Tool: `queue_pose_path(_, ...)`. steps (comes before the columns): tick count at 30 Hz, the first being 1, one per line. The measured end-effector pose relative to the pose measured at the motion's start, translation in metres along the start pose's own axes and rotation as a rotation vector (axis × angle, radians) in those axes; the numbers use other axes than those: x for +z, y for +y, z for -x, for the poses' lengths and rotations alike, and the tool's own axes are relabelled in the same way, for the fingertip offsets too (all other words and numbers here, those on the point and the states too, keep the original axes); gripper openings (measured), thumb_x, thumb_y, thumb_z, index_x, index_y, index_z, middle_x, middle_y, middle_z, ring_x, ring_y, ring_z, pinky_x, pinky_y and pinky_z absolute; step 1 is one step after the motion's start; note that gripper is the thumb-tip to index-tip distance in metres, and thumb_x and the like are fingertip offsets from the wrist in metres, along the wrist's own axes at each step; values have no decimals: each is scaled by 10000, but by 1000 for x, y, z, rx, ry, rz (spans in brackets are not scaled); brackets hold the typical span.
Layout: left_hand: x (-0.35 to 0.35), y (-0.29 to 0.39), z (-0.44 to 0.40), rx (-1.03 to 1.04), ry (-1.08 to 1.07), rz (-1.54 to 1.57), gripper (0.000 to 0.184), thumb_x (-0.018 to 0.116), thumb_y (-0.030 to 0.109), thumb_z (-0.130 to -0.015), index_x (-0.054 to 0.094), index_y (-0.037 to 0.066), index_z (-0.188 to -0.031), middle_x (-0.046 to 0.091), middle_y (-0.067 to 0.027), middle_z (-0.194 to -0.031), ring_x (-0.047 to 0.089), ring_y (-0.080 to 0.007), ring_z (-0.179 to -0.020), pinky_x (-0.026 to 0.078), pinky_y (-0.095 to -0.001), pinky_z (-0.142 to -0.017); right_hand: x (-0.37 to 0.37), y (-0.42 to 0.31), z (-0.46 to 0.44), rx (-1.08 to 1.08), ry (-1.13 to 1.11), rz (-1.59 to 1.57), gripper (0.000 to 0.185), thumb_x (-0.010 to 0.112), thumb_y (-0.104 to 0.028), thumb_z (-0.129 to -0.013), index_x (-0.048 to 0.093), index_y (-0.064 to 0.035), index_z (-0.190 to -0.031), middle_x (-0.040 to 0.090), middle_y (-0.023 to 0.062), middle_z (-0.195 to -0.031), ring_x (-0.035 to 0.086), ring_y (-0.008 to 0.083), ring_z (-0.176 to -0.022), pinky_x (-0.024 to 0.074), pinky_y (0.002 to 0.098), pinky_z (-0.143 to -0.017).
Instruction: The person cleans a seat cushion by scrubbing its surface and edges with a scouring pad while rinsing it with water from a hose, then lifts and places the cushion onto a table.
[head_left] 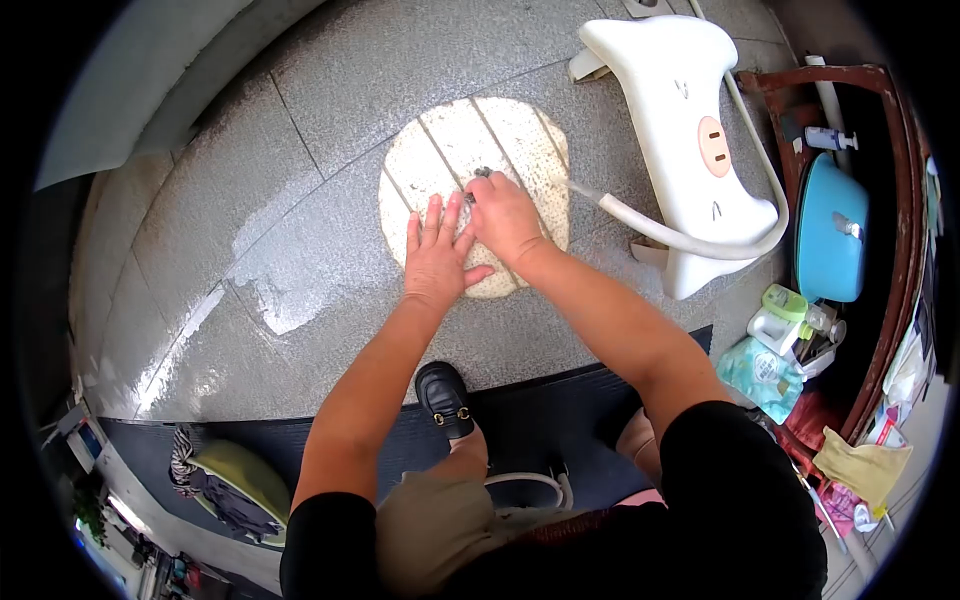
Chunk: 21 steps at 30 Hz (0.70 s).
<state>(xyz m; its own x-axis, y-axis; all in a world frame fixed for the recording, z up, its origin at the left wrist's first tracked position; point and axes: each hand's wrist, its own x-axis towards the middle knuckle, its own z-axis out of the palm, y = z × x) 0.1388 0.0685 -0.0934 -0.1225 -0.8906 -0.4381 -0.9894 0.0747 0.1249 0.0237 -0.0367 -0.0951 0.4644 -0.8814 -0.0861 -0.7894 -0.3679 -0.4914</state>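
We see a pale speckled mat (465, 148) with dark stripes lying flat on the grey tiled floor (345, 95), right in front of the person. The right hand (505, 222) is closed around a small dark scrubber (483, 172), mostly hidden by the fingers, near the middle of the mat. The left hand (436, 262) is spread flat beside it, pressing on the mat and gripping nothing.

We judge the scrubbing to be under way: the scrubber is at the surface and the floor shines wet to the left. Which parts are already done we cannot tell, since the speckles run over nearly all of the mat. Rinsing seems left to do; a hose (655, 228), draped over the white stool (688, 125), ends beside the mat's right edge.

As for writing, we can make out no brand. The turquoise pouch (762, 378) has a round pale label, and the pump bottle (826, 138) a darker one, both too small to read. The stool carries a simple drawn face, without lettering that we can see.
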Motion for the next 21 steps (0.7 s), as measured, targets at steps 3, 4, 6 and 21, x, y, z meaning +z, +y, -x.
queue_pose_path(3, 3, -3, -1, 23, 38, 31, 841, 475, 720, -826, 285, 291, -1524, 97, -115, -1620, 21, -334, -1493, 60, -531, -1178, -14, 33, -5, -88, 68, 20, 212, 646, -77, -802, 621, -99, -1011, 571, 120, -934, 611, 306, -877, 527, 410, -778)
queue_pose_path(4, 8, -2, 1, 38, 88, 67, 839, 477, 716, -827, 288, 287, -1524, 97, -115, -1620, 26, -337, -1492, 64, -535, -1176, -12, 47, -27, -88, 167, 63, 206, 628, -96, -803, 628, -110, -1009, 572, 112, -945, 610, 304, -896, 531, 406, -768)
queue_pose_path(6, 13, -2, 4, 49, 97, 74, 839, 488, 713, -823, 298, 286, -1520, 100, -116, -1619, 32, -340, -1491, 66, -541, -1175, -11, 51, -62, -82, 237, 95, 204, 623, -100, -813, 628, -103, -1017, 585, 127, -973, 610, 314, -904, 527, 411, -784)
queue_pose_path(21, 19, 12, -8, 4, 415, 181, 804, 680, 672, -694, 565, 168, -1310, 344, -187, -1481, 193, -427, -1418, 85, -666, -1111, 3, 34, -89, -57, 352, 110, 143, 660, -115, -820, 641, -92, -960, 593, 130, -919, 597, 322, -886, 507, 430, -774)
